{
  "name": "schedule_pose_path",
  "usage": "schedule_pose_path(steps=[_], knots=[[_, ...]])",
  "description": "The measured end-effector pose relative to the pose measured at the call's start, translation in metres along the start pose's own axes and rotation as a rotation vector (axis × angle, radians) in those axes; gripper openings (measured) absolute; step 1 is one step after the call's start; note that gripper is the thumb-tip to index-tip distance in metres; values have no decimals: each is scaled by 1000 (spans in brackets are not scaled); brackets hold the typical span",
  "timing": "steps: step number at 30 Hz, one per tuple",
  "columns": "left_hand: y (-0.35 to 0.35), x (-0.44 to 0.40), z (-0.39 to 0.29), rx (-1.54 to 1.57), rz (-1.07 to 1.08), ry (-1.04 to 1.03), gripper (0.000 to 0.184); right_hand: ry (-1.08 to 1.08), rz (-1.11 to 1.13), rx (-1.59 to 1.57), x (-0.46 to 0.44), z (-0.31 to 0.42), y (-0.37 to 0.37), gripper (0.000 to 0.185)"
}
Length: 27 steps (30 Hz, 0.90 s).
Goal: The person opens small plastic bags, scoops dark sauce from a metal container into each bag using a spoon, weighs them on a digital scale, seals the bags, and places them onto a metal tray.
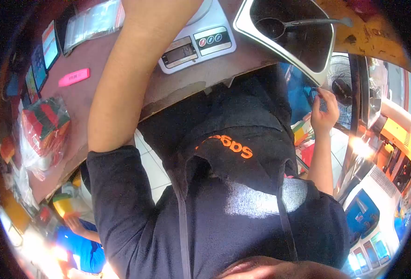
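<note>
My left forearm reaches up across the brown table [173, 95] to the white digital scale [198, 42]. The back of my left hand [161, 9] partly covers the scale at the top edge; its fingers are out of frame, so what they touch is hidden. Beside the table edge, my right hand [325, 111] has loosely bent, parted fingers with nothing visible between them. Its fingertips are just below the lower corner of a white-rimmed dark tray [284, 59]. A black spoon [303, 22] lies across that tray.
A pink marker [74, 77], phones [50, 44], clear plastic bags [93, 22] and a bagged red-green bundle [45, 123] lie on the left. A fan [341, 86] stands at the right. Another person in blue [82, 249] is at lower left.
</note>
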<state>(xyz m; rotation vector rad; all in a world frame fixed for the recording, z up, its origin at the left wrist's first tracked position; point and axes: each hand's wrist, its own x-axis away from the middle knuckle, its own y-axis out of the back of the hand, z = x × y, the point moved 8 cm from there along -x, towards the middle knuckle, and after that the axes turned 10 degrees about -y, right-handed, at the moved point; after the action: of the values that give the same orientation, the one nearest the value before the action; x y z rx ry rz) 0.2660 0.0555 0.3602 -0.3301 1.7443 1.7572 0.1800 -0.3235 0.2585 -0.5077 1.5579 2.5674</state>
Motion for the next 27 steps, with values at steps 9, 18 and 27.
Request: schedule_pose_path(steps=[9,18,27], knots=[[3,1,54,577,233,369,37,135,-176,-280,-3,55,21,21],[70,9,-46,1549,-250,192,16,85,286,-1195,-106,203,19,37],[106,30,-72,1498,-352,220,13,186,459,-1313,-109,222,52,10]])
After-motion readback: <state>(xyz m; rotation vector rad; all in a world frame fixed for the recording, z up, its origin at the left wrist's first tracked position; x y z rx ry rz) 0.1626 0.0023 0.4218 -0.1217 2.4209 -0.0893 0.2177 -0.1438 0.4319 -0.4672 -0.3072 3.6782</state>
